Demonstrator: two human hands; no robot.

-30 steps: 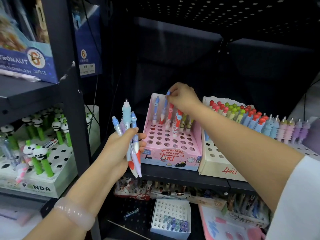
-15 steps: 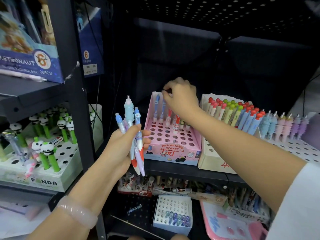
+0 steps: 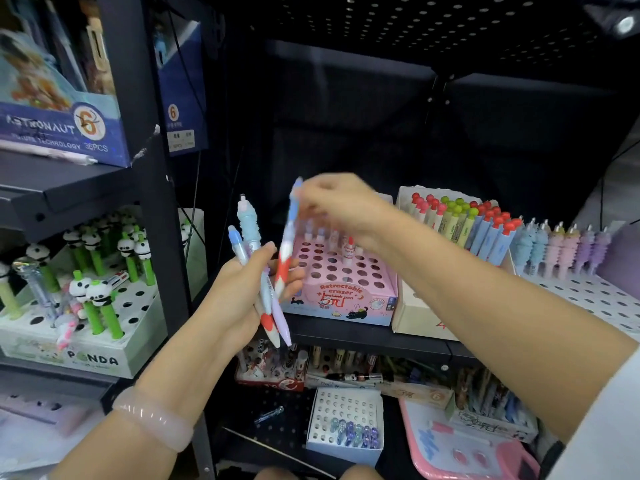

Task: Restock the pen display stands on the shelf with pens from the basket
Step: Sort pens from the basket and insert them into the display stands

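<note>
In front of the pink stand (image 3: 341, 292), right hand (image 3: 341, 206) pinches the top of a blue-capped pen (image 3: 288, 237), motion-blurred, its red-white tip down by the left fingers. Left hand (image 3: 239, 296) grips a bunch of pens (image 3: 258, 271), smooth plastic barrels, one ribbed blue top. Stand is cardboard, round holes mostly empty, few pens in back rows; basket not visible.

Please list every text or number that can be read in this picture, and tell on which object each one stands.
"ASTRONAUT", "6", "36PCS": blue box, upper left shelf.
"6": dark blue box beside it; its white label is too small to read.
"PANDA": white panda pen stand.
"Retractable eraser": pink stand.
Lower-shelf packaging: too blurred to read.
</note>
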